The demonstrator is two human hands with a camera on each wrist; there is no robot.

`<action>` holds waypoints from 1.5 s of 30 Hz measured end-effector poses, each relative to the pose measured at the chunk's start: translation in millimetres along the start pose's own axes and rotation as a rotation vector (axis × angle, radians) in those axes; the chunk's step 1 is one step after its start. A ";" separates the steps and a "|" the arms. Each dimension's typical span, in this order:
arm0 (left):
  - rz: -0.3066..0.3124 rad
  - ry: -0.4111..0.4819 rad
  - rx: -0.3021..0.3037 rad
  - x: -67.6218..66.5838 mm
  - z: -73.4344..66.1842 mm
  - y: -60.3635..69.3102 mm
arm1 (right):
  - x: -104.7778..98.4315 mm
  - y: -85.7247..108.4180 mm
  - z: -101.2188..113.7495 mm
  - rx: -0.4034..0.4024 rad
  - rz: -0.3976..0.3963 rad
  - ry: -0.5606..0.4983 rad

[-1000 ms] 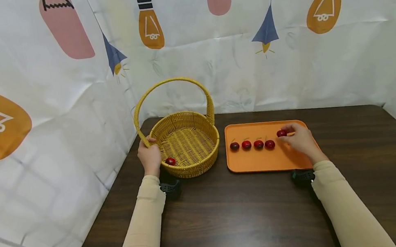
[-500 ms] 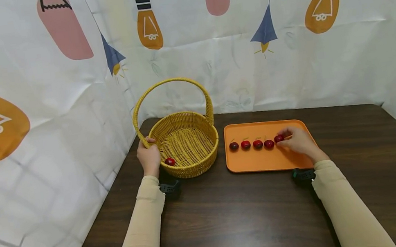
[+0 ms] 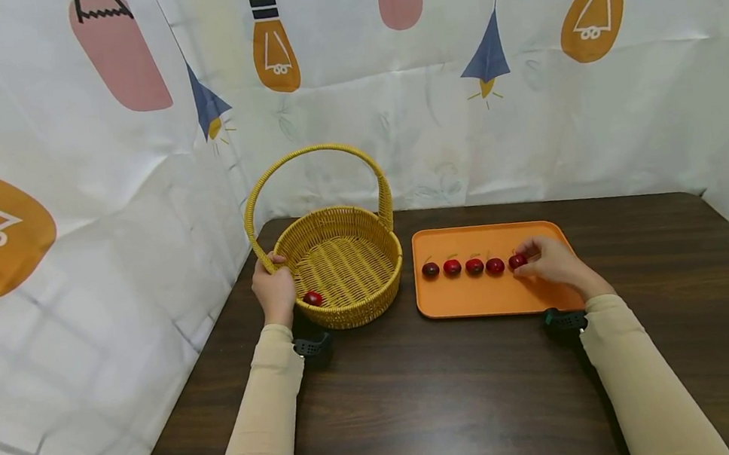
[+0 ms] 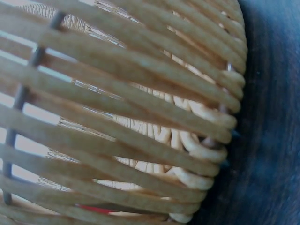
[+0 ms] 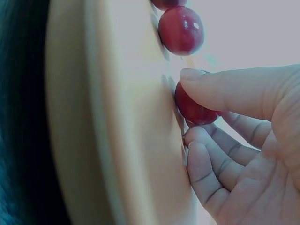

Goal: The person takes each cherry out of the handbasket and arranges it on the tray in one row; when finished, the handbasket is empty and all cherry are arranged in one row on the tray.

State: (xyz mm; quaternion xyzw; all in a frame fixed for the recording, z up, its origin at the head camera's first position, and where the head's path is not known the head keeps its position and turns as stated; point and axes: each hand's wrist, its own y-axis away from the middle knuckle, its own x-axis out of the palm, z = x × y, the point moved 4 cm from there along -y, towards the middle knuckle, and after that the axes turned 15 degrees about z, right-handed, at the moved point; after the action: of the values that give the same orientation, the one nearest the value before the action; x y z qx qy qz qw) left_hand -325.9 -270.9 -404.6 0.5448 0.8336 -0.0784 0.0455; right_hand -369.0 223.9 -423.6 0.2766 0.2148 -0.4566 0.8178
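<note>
A yellow woven basket (image 3: 352,312) with a tall arched handle stands at the left, and one red cherry (image 3: 312,298) lies inside it near the front left wall. My left hand (image 3: 275,295) grips the basket at its left side, where the handle meets the rim; the left wrist view holds only the weave close up. On an orange tray (image 3: 469,300) several dark red cherries with stems sit in a row. With thumb and fingers my right hand (image 3: 552,263) pinches the rightmost cherry (image 5: 194,108), which rests at the tray surface beside its neighbour (image 5: 181,30).
Both things stand on a dark brown wooden table (image 3: 440,400), with a narrow gap between basket and tray. A white printed curtain (image 3: 363,106) hangs behind the table and along its left side.
The right hand has brought its cherry left and down to the end of the row, then shifted it slightly right. My left hand and the basket have stayed in place.
</note>
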 end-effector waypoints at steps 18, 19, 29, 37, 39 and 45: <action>-0.006 -0.011 0.016 0.6 0.8 0.5 | -13.4 20.2 9.6 0.046 -0.020 0.073; -0.004 -0.011 0.015 0.6 1.0 0.5 | -14.8 21.6 11.6 0.044 -0.049 0.090; -0.010 -0.007 0.021 -0.5 3.7 -0.4 | 7.0 9.3 63.9 -0.115 -0.264 0.052; -0.020 -0.010 0.012 0.9 4.1 0.7 | 46.4 -4.1 109.4 -0.252 -0.228 -0.038; -0.023 -0.007 0.018 1.0 3.2 0.7 | 56.6 -7.6 122.3 -0.296 -0.225 -0.041; -0.016 0.006 0.025 -0.1 2.8 -0.5 | 86.0 -22.2 158.4 -0.409 -0.175 -0.072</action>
State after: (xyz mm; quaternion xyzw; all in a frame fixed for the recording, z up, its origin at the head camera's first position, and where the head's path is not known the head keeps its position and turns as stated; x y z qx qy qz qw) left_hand -326.4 -271.6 -407.3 0.5390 0.8370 -0.0876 0.0359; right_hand -330.3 57.6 -361.7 0.0689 0.2968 -0.4824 0.8213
